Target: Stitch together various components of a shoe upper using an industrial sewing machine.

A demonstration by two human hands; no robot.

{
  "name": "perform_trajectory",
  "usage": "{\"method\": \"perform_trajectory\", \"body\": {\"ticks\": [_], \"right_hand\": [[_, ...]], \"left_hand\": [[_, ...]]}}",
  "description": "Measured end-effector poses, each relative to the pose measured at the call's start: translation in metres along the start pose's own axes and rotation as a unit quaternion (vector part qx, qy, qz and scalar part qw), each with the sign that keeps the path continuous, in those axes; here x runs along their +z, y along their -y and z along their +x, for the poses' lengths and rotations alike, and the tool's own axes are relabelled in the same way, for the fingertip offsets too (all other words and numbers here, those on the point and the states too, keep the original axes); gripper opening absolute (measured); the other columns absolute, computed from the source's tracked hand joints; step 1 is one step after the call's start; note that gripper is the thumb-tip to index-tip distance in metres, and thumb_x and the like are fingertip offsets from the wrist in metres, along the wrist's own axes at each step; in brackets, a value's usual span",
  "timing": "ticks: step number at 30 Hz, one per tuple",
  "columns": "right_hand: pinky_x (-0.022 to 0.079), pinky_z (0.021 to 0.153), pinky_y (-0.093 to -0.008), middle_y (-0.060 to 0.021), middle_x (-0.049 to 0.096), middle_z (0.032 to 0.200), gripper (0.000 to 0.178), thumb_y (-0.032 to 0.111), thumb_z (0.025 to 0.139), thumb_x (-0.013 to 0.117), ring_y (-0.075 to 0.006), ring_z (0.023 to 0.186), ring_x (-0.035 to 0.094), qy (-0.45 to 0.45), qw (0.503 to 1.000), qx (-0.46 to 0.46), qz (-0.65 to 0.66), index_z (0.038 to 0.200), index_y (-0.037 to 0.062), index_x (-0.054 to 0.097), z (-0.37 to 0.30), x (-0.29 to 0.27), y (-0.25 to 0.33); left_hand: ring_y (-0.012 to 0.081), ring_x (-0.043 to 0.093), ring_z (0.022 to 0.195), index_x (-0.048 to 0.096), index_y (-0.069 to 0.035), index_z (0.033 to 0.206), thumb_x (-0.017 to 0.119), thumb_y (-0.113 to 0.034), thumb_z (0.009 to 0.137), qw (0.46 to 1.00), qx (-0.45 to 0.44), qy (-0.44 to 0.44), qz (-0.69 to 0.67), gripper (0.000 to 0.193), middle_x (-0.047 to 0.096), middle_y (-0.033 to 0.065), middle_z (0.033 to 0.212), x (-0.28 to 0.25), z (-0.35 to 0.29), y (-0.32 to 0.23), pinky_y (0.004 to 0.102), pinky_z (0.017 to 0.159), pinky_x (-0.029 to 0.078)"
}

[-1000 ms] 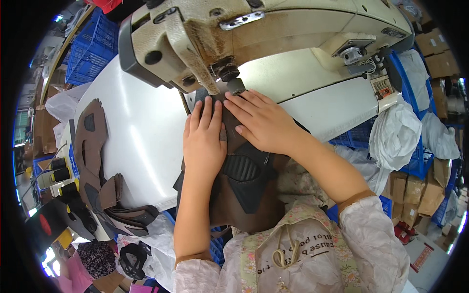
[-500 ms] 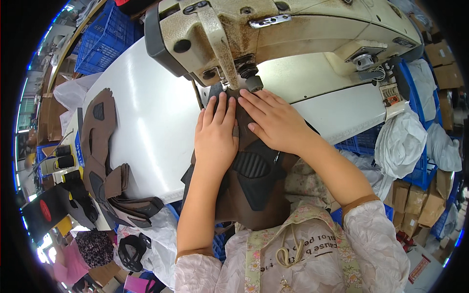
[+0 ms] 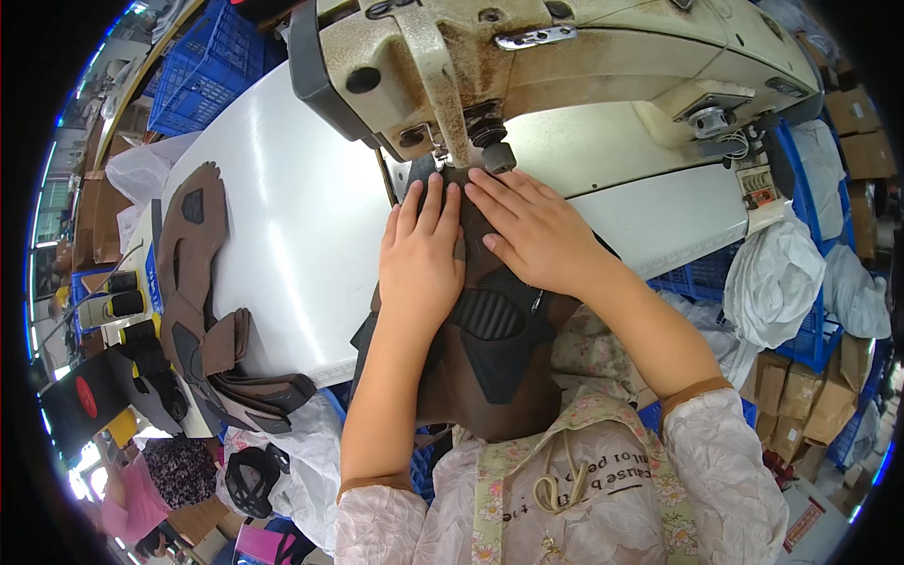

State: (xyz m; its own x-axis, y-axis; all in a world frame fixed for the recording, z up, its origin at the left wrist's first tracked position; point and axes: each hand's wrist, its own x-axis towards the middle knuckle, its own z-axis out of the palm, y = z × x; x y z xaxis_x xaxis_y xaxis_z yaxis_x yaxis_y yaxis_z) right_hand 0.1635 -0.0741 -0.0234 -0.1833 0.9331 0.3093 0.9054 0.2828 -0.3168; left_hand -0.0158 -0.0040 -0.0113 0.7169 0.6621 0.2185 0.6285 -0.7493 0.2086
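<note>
A brown padded piece with black ribbed patches [image 3: 488, 316] runs from my lap up under the head of a cream sewing machine [image 3: 603, 71]. My left hand [image 3: 421, 264] lies flat on its left side, fingers stretched toward the presser foot [image 3: 440, 158]. From the right, my right hand [image 3: 541, 235] presses flat on the same piece, fingers slightly spread and thumb apart. Both sets of fingertips rest just on the near side of the needle area. The piece's far end is partly hidden by the machine head and my fingers.
More brown and black padded pieces [image 3: 193, 254] lie along the left of the white table [image 3: 282, 254]. Thread spools [image 3: 124, 292] stand beyond them. Blue crates [image 3: 209, 71] flank the table, white bags [image 3: 774, 278] hang at right, and another person [image 3: 132, 494] is at lower left.
The whole view has shifted slightly. Both hands stay flat on the brown piece in almost the same place by the presser foot.
</note>
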Motion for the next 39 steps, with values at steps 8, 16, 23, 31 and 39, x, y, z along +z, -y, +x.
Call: {"method": "perform_trajectory", "body": {"ticks": [8,16,23,31,39], "right_hand": [[0.032,0.114,-0.0433,-0.0170,0.051,0.140,0.050,0.027,0.092,0.057,-0.0318,0.135,0.043,-0.007,1.000,0.003,0.004,0.133,-0.0009,0.052,-0.001,-0.001,0.000],[0.034,0.112,-0.0467,-0.0171,0.050,0.140,0.053,0.029,0.087,0.064,-0.0345,0.135,0.040,-0.003,0.999,0.039,-0.014,0.130,-0.0015,0.055,-0.008,-0.004,0.016],[0.033,0.111,-0.0477,-0.0190,0.048,0.141,0.059,0.034,0.087,0.065,-0.0370,0.134,0.040,-0.021,0.999,0.033,-0.008,0.131,-0.0028,0.054,-0.011,-0.006,0.017],[0.031,0.112,-0.0503,-0.0194,0.042,0.147,0.068,0.041,0.086,0.067,-0.0388,0.139,0.034,0.009,0.998,0.066,0.007,0.136,-0.0016,0.051,-0.017,-0.008,0.019],[0.032,0.112,-0.0491,-0.0188,0.043,0.146,0.067,0.041,0.086,0.067,-0.0379,0.139,0.034,-0.007,0.998,0.058,-0.006,0.136,-0.0011,0.051,-0.012,-0.007,0.015]], "left_hand": [[0.0347,0.044,0.134,0.056,-0.006,0.134,0.057,-0.010,0.088,0.999,-0.008,-0.010,-0.035,0.046,0.051,0.0156,0.143,-0.001,0.001,0.001,0.0436,0.110,0.036],[0.0359,0.046,0.133,0.064,-0.006,0.125,0.060,-0.009,0.086,0.993,-0.026,-0.014,-0.110,0.039,0.054,0.0167,0.140,0.000,-0.003,0.007,0.0431,0.110,0.037],[0.0352,0.046,0.131,0.064,-0.006,0.124,0.060,-0.008,0.086,0.997,-0.013,-0.033,-0.067,0.039,0.053,0.0152,0.139,0.000,-0.002,0.004,0.0434,0.109,0.038],[0.0344,0.051,0.122,0.065,-0.004,0.122,0.061,-0.005,0.085,0.994,-0.019,-0.041,-0.102,0.037,0.056,0.0147,0.128,-0.002,0.000,0.001,0.0427,0.102,0.044],[0.0348,0.052,0.120,0.066,-0.005,0.121,0.061,-0.005,0.085,0.991,-0.017,-0.051,-0.123,0.037,0.056,0.0141,0.126,0.000,0.004,0.006,0.0435,0.100,0.044]]}}
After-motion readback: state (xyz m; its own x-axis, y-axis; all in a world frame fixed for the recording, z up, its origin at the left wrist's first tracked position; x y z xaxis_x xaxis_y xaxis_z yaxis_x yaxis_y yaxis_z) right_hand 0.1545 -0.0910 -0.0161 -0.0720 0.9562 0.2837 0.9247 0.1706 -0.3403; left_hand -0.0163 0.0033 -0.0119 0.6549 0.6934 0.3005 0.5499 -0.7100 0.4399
